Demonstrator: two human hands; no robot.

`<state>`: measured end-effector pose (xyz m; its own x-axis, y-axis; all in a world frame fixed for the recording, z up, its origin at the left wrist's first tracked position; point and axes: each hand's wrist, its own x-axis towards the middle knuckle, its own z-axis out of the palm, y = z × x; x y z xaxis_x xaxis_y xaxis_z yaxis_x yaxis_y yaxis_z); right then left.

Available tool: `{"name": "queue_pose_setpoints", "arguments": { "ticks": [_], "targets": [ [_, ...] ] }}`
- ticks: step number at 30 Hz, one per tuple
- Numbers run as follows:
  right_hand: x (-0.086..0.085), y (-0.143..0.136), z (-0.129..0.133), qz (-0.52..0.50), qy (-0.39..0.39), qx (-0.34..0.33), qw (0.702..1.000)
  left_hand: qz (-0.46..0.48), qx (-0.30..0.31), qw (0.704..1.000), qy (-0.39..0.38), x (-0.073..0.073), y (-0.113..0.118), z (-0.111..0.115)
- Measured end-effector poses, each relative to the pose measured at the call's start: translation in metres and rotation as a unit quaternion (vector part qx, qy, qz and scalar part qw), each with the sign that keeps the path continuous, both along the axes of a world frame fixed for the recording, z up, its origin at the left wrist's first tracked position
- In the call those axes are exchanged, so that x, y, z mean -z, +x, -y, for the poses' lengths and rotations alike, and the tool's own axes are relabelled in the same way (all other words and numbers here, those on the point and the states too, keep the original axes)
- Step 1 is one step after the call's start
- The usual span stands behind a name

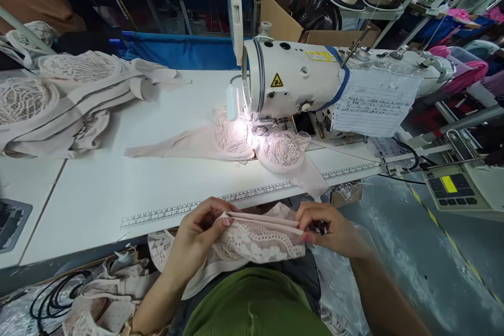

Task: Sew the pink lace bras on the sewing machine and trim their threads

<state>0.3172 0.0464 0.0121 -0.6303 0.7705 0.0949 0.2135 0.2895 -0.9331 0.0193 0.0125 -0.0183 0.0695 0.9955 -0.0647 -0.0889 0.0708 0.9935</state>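
Over my lap, a pale pink lace bra piece (pixel 260 241) is stretched between both hands, its folded edge running straight across. My left hand (pixel 200 231) pinches the left end of that edge between thumb and fingers. At the other end, my right hand (pixel 328 228) is closed on the edge in the same way. Another pale pink bra (pixel 283 152) lies on the white table (pixel 157 184) under the head of a sewing machine (pixel 291 79). The machine's lamp lights its middle, between the two cups. Neither hand touches that one.
Several beige bra pieces (pixel 74 100) are heaped at the table's left. A printed ruler (pixel 212 202) runs along the front edge. A control panel (pixel 452 186) sits at right. More fabric pieces (pixel 106 299) and black cable (pixel 51 294) lie low on the left.
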Motion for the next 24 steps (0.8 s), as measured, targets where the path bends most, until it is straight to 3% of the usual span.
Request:
{"name": "queue_pose_setpoints", "arguments": {
  "ticks": [6,10,18,24],
  "targets": [
    [0.005,-0.009,0.003,0.017,0.128,0.161,0.978,-0.060,-0.102,0.991,0.069,0.007,0.007,0.006],
    [0.009,-0.019,0.007,0.031,0.177,0.229,0.957,-0.102,-0.152,0.978,0.097,0.015,0.013,0.011],
    [0.019,-0.021,0.009,0.087,0.159,0.270,0.946,-0.046,-0.176,0.981,0.061,0.020,0.019,0.010],
    [0.004,-0.021,0.001,0.083,0.105,0.228,0.964,0.000,-0.169,0.985,0.036,0.027,0.022,0.009]
  ]
}}
